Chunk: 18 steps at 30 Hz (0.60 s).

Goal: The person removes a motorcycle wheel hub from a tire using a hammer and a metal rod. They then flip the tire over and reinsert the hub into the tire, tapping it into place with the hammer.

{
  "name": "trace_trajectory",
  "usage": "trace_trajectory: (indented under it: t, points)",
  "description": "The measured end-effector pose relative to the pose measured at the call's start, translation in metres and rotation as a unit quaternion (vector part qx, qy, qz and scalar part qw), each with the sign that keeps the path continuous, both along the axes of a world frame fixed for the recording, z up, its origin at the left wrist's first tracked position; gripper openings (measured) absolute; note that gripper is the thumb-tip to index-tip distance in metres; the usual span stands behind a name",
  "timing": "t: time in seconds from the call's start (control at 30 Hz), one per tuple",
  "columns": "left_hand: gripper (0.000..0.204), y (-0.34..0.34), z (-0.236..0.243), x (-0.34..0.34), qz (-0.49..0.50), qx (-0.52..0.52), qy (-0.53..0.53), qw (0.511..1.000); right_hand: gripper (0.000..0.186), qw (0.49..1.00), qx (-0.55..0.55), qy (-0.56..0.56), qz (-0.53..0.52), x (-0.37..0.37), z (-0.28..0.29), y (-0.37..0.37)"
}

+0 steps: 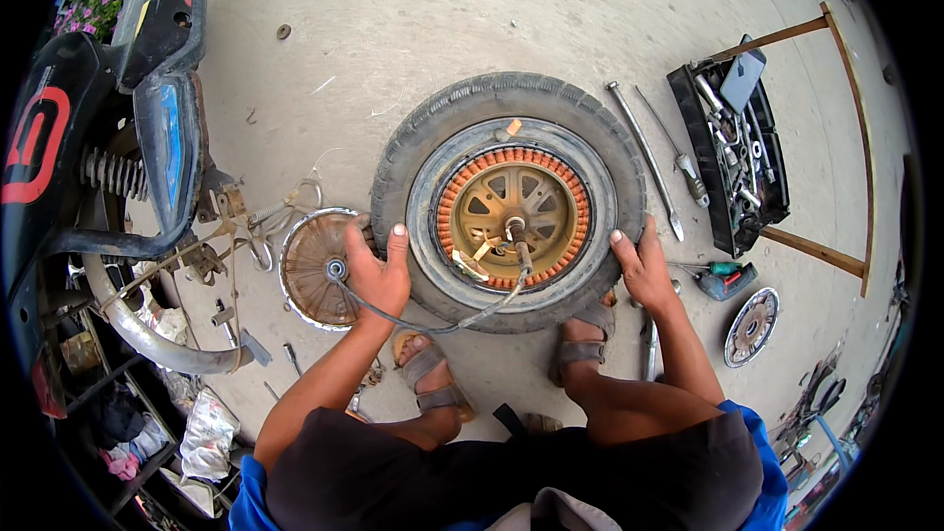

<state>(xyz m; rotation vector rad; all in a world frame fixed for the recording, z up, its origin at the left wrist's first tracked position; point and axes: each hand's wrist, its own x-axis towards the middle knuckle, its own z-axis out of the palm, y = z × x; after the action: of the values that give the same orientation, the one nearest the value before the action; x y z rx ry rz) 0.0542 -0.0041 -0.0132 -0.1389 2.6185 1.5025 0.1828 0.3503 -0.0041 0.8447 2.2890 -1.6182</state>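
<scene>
A scooter hub-motor wheel (610,177) lies flat in front of me, its black tyre around a grey rim. Inside it shows a stator with a ring of copper coils (580,236) and an axle (515,226) pointing up. My left hand (382,273) grips the tyre's left side, thumb on top. My right hand (644,270) grips the right side, thumb on the sidewall. Left of the wheel, a round brown motor cover (307,280) lies partly behind my left hand. A grey cable (442,330) runs from the axle to the cover's centre.
A black toolbox (733,211) full of wrenches and sockets stands at right, a phone (744,79) on it. Near it lie a long bar (649,162), a screwdriver (691,177), a power drill (726,280) and a second round cover (752,327). A scooter (157,138) stands at left.
</scene>
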Motion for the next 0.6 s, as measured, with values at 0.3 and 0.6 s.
trace_trajectory:
  t: [0.3,0.6]
  points:
    - [0.049,0.004,0.005,-0.004,0.007,-0.019,0.002,1.000,0.069,0.999,0.025,0.039,-0.013,0.000,-0.008,0.000]
    - [0.046,0.009,0.010,-0.009,-0.003,-0.014,0.018,1.000,0.066,0.998,0.022,0.055,-0.013,-0.004,-0.011,0.004]
